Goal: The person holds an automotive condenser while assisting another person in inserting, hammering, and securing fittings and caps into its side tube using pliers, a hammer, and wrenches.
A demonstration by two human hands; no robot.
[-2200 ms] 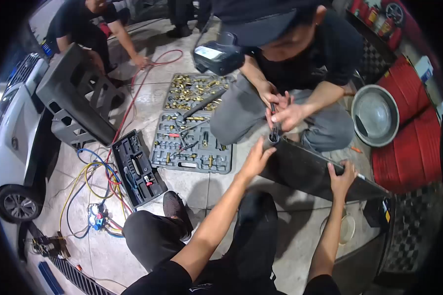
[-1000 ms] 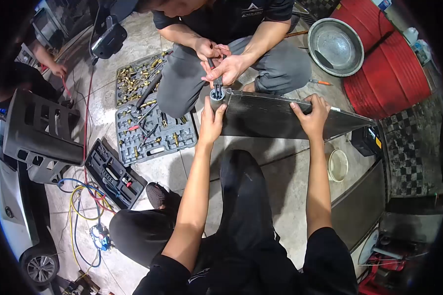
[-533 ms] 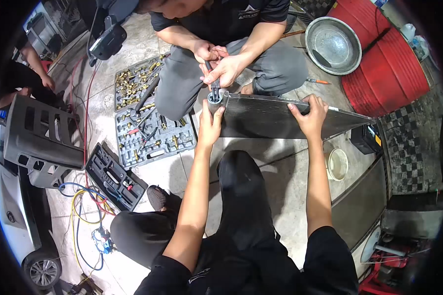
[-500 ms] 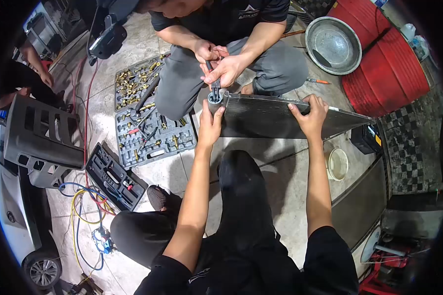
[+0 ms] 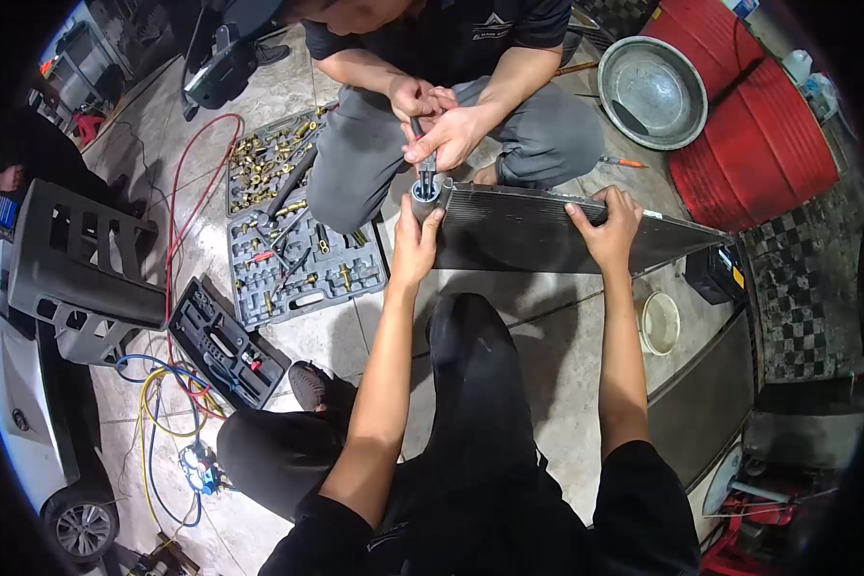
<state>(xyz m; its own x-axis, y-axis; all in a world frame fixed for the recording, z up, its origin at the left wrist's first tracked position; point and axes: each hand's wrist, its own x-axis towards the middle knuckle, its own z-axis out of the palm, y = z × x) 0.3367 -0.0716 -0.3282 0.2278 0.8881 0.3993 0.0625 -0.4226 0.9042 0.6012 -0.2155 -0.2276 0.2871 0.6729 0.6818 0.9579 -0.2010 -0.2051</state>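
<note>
A flat, dark car condenser (image 5: pixel 518 230) with fine fins stands on edge in front of me. My left hand (image 5: pixel 415 245) is wrapped round the metal cylinder (image 5: pixel 430 197) at its left end, thumb and fingers on either side. With my right hand (image 5: pixel 609 230) I grip the condenser's upper edge, thumb on the near face. A co-worker crouching opposite holds pliers (image 5: pixel 426 173), their tips at the cylinder's open mouth; whether they grip anything inside I cannot tell. The co-worker's hands (image 5: pixel 442 130) are just above my left hand.
Left lie a case of brass fittings (image 5: pixel 302 269), a tool case (image 5: pixel 226 346), coloured hoses with a gauge set (image 5: pixel 200 468) and a grey plastic step stool (image 5: pixel 86 254). Right are a white bucket (image 5: pixel 659 323), a metal basin (image 5: pixel 651 91) and a red drum (image 5: pixel 754 134).
My hands keep their hold on the condenser, and the pliers stay at the cylinder mouth. At far left, another person has shifted back and the red hose now bows further right.
</note>
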